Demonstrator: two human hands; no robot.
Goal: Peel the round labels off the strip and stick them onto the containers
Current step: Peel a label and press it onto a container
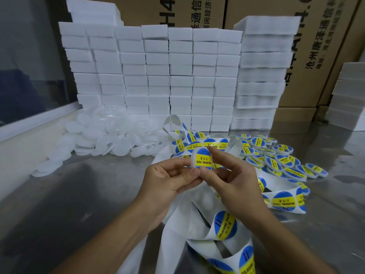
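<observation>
One container [201, 159], two hands

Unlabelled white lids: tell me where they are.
The unlabelled white lids lie heaped on the metal table, left of the label strip, before the white foam blocks.

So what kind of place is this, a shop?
More likely a packing workshop or storeroom: big cardboard cartons behind stacked white foam blocks, and a pile of labelled containers on a steel table.
</observation>
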